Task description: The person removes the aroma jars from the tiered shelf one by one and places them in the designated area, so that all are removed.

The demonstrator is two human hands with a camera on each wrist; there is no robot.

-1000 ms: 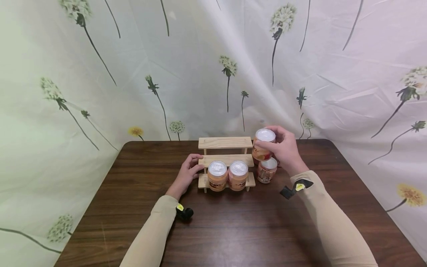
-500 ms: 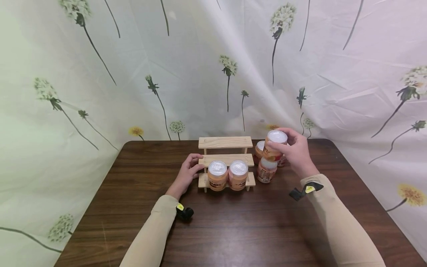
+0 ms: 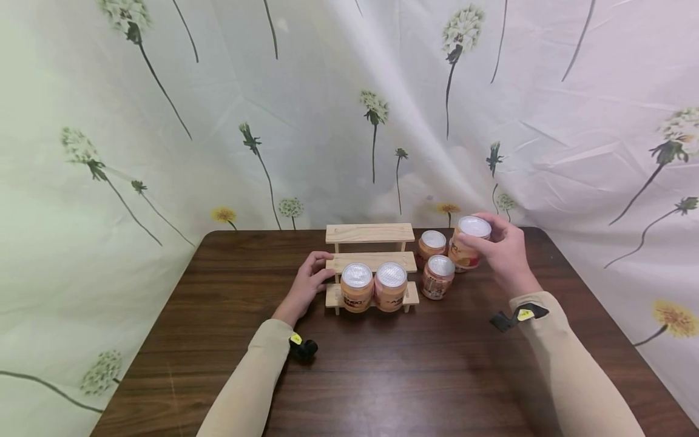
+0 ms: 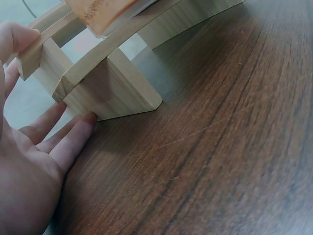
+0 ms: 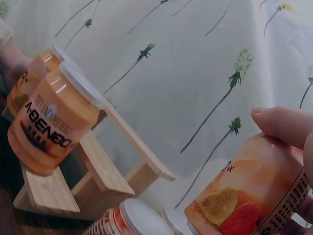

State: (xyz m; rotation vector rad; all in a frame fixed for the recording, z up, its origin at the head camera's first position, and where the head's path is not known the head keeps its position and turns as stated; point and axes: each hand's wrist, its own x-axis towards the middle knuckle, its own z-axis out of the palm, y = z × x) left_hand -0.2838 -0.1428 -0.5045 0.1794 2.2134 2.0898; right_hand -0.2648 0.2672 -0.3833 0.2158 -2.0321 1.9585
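On the table, a three-tier wooden rack (image 3: pixel 371 262) carries two orange jars, left (image 3: pixel 357 296) and right (image 3: pixel 390 295), side by side on its lowest tier. Its middle and top tiers bear nothing. My left hand (image 3: pixel 306 286) rests against the rack's left end; in the left wrist view its fingers (image 4: pixel 73 142) lie fairly straight against the side panel. My right hand (image 3: pixel 505 255) grips an orange jar (image 3: pixel 465 250) with a silver lid, thumb in front. The right wrist view shows this jar (image 5: pixel 244 196) tilted by the camera angle, with heart-shaped print on its label.
Right of the rack stand a jar (image 3: pixel 437 280) in front and another jar (image 3: pixel 430 247) behind it. One more jar seems mostly hidden behind the held one. A curtain printed with dandelions (image 3: pixel 327 152) hangs at the far edge of the brown table (image 3: pixel 371 376).
My right hand has carried its jar to the right, away from the rack, and slightly lower. The rear jar beside the rack has come into view. My left hand and the rack stay put.
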